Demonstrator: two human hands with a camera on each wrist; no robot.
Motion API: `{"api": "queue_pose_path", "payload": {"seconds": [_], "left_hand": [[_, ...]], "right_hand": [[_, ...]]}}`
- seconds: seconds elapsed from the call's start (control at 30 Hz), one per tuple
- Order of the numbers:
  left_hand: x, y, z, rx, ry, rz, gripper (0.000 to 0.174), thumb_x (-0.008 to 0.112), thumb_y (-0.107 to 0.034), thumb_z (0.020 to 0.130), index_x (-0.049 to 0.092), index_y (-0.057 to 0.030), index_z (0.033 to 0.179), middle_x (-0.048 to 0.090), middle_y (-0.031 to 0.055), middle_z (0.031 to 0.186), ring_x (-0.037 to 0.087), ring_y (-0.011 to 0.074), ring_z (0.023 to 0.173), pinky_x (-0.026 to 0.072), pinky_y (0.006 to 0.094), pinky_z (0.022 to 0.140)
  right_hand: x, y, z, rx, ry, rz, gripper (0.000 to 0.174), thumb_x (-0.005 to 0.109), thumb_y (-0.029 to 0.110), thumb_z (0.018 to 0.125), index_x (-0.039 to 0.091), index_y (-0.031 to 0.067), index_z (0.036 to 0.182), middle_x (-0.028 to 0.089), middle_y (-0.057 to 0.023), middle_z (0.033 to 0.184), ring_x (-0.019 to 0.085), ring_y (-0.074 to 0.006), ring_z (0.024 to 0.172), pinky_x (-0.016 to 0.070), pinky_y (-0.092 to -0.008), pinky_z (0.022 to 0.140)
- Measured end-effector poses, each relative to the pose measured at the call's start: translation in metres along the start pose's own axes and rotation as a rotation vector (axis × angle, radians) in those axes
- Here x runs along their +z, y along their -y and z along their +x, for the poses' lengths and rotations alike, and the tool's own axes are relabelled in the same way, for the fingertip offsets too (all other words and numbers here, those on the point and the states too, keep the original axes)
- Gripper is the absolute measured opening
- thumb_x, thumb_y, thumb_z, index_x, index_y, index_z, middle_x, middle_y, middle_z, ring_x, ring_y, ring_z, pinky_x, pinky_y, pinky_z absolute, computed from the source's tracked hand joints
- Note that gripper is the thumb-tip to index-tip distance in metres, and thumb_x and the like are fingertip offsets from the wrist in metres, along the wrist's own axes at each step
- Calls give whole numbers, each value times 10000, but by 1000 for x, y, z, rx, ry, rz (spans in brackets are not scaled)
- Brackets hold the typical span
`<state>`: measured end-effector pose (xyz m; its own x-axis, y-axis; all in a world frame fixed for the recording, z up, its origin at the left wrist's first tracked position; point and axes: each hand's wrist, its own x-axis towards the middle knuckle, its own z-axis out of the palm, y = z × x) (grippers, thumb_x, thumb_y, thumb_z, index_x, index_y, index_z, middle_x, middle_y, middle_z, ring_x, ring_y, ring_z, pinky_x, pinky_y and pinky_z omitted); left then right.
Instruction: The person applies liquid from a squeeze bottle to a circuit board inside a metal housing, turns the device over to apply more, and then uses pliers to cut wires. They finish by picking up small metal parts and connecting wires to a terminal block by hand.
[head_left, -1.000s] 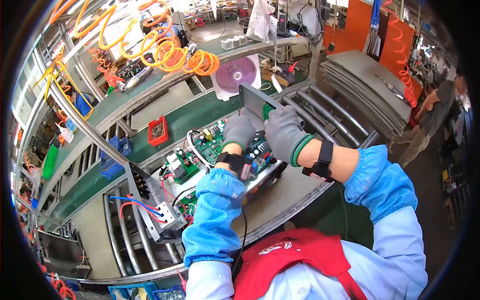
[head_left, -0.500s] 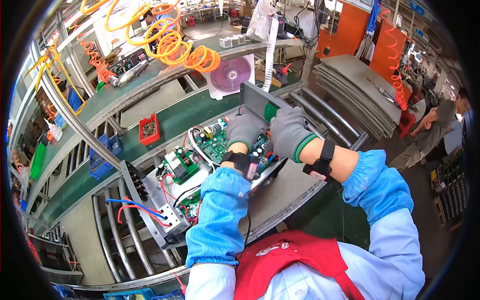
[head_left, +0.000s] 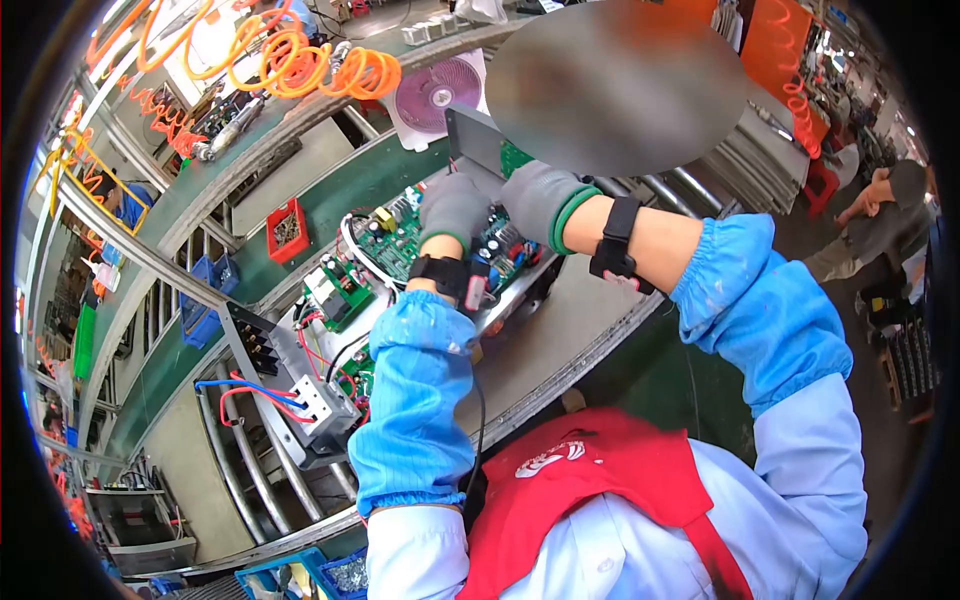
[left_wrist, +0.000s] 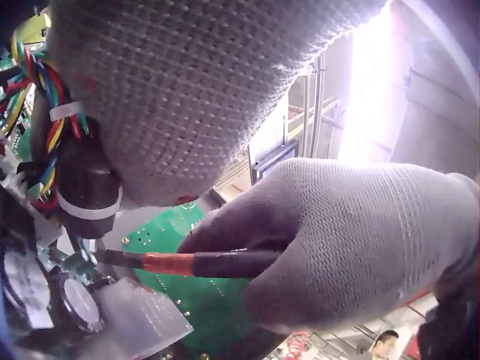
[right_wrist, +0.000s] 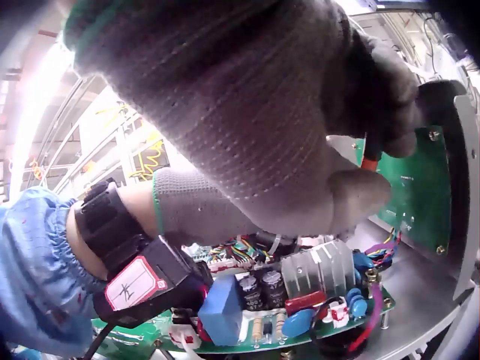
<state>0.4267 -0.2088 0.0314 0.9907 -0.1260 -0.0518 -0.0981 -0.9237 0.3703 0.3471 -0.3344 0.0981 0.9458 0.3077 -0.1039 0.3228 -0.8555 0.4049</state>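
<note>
A metal-framed unit holds green circuit boards and an upright grey plate, which carries a green board. My gloved left hand is low over the boards, beside a black cylindrical part with white ties. Its fingertips are hidden, so I cannot tell what it holds. My gloved right hand is beside it at the upright plate. Between its thumb and curled fingers it pinches a slim black piece with an orange-red band, whose far end reaches the components.
A grey terminal block with red and blue wires is at the unit's near left. Beyond are a red parts box, blue bins and a purple fan. Metal rollers run under the unit. A blurred grey oval covers the upper right.
The head view has shifted, so the unit and both hands appear higher and further left. The hands stay at the same part of the unit.
</note>
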Motion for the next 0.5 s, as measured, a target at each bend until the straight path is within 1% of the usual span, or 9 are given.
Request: {"api": "queue_pose_path", "payload": {"seconds": [0.13, 0.17, 0.27, 0.33, 0.37, 0.4, 0.43, 0.47, 0.5], "left_hand": [[-3, -1, -4, 43, -11, 28, 296, 638, -242, 853, 771, -109, 1081, 716, 174, 1151, 682, 360, 1084, 539, 423, 947], [-5, -2, -9, 65, -34, -20, 248, 629, -239, 857, 782, -126, 1015, 713, 199, 1082, 681, 384, 1021, 537, 444, 927], [-6, -3, -22, 172, -496, -32, 213, 655, -273, 868, 772, -116, 950, 709, 168, 935, 670, 352, 939, 519, 442, 852], [-40, -10, -53, 223, -692, 13, 206, 639, -242, 901, 748, -87, 982, 681, 175, 917, 650, 350, 931, 507, 428, 835], [-59, -13, -81, 324, -845, -40, 201, 633, -211, 913, 729, -60, 1004, 681, 165, 921, 651, 332, 913, 504, 408, 826], [-82, -21, -118, 401, -995, 5, 149, 668, -182, 877, 728, -102, 987, 657, 148, 891, 630, 333, 871, 484, 429, 782], [-102, -24, -158, 411, -1069, 24, 200, 689, -105, 846, 723, -65, 1039, 665, 135, 890, 632, 304, 853, 485, 399, 783], [-112, -15, -188, 372, -1222, 47, 276, 705, -37, 822, 719, -27, 1097, 692, 127, 917, 642, 272, 851, 488, 373, 791], [-124, 4, -225, 292, -1346, 241, 289, 706, -2, 847, 712, -14, 1135, 712, 133, 947, 655, 264, 875, 500, 380, 783]], "right_hand": [[2, -13, -19, -93, 6, -3, 170, 666, 159, 823, 773, 88, 934, 745, -151, 871, 746, -304, 818, 562, -463, 582], [3, -15, -23, -116, 16, 0, 175, 664, 153, 822, 762, 83, 949, 738, -152, 861, 743, -301, 801, 558, -461, 571], [26, -30, -45, 5, -354, 160, 249, 666, 149, 810, 690, 64, 1043, 698, -146, 845, 719, -320, 760, 540, -485, 551], [33, -54, -65, -48, -426, 386, 310, 651, 168, 823, 617, 68, 1114, 652, -163, 837, 696, -342, 738, 542, -488, 592], [40, -67, -76, -114, -428, 536, 313, 642, 182, 829, 612, 70, 1120, 650, -178, 847, 691, -357, 770, 542, -480, 636], [52, -78, -85, -177, -425, 690, 317, 633, 195, 835, 607, 73, 1126, 649, -193, 857, 687, -371, 802, 542, -472, 681], [67, -86, -91, -248, -317, 878, 325, 623, 239, 803, 632, 81, 1087, 657, -207, 857, 663, -406, 824, 526, -462, 721], [80, -94, -97, -323, -110, 970, 375, 633, 273, 799, 634, 97, 1130, 663, -201, 864, 669, -388, 830, 523, -470, 730], [92, -101, -103, -396, 104, 1049, 425, 643, 306, 794, 635, 112, 1172, 670, -195, 872, 675, -370, 836, 520, -479, 738]]}}
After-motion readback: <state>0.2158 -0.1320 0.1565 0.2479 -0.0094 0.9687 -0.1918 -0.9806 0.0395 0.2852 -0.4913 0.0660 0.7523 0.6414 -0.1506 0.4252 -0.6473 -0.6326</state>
